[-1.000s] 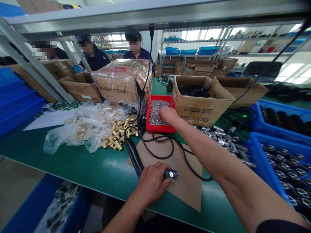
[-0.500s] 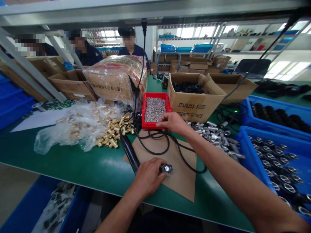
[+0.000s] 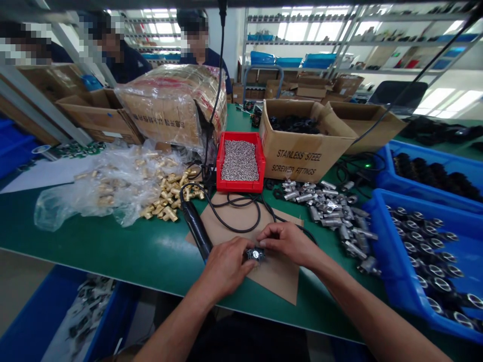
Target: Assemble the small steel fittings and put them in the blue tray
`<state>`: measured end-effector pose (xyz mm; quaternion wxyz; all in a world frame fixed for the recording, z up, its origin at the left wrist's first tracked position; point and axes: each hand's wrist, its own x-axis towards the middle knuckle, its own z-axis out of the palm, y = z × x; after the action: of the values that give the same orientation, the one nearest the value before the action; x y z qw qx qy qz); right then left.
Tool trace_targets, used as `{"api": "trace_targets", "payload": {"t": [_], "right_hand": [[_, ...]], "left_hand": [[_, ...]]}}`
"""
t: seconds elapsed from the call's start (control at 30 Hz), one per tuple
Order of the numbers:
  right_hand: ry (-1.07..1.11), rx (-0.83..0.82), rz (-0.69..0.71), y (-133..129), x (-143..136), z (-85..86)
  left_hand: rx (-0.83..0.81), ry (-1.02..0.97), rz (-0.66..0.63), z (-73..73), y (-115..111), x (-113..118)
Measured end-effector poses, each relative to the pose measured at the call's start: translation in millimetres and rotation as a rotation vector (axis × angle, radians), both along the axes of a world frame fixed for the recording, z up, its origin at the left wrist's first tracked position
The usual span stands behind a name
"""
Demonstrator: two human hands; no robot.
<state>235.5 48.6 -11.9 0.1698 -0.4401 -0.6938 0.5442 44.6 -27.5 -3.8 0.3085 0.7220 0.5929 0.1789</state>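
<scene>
My left hand [image 3: 228,264] grips a small dark fitting [image 3: 255,255] with a round silvery centre, held low over a sheet of brown cardboard [image 3: 285,281]. At the fitting's upper right edge is my right hand [image 3: 289,243], thumb and fingertips pinched together; whatever they hold is too small to make out. A black corded screwdriver-like tool [image 3: 196,229] lies just left of my left hand, its black cable [image 3: 241,231] looping across the cardboard. Beyond the cable stands a red bin [image 3: 241,186] full of tiny silvery metal pieces.
Brass fittings [image 3: 166,198] spill from clear plastic at left. Silvery metal fittings [image 3: 332,206] lie at right, beside a blue crate [image 3: 466,241] of black parts. Cardboard boxes [image 3: 298,163] line the back. A lower blue bin [image 3: 45,311] sits front left. Several people [image 3: 204,50] are across the bench.
My right hand has come back from the front edge of the red bin to the fitting in my left hand. The left hand keeps its grip. The camera view has tilted slightly.
</scene>
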Motion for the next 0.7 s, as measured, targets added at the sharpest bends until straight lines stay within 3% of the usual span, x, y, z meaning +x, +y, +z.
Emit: {"api": "trace_targets", "payload": {"t": [0.17, 0.57, 0.7], "right_hand": [[0.097, -0.031, 0.062, -5.5, -4.0, -6.1], [0.105, -0.405, -0.054, -4.1, -16.0, -15.4], [0.087, -0.372, 0.074, 5.5, -11.6, -11.2]], "left_hand": [[-0.021, 0.019, 0.011, -0.9, 1.2, -0.3], [-0.029, 0.043, 0.028, 0.9, 3.0, -1.7], [-0.017, 0.031, 0.025, 0.4, 2.3, -2.9]]}}
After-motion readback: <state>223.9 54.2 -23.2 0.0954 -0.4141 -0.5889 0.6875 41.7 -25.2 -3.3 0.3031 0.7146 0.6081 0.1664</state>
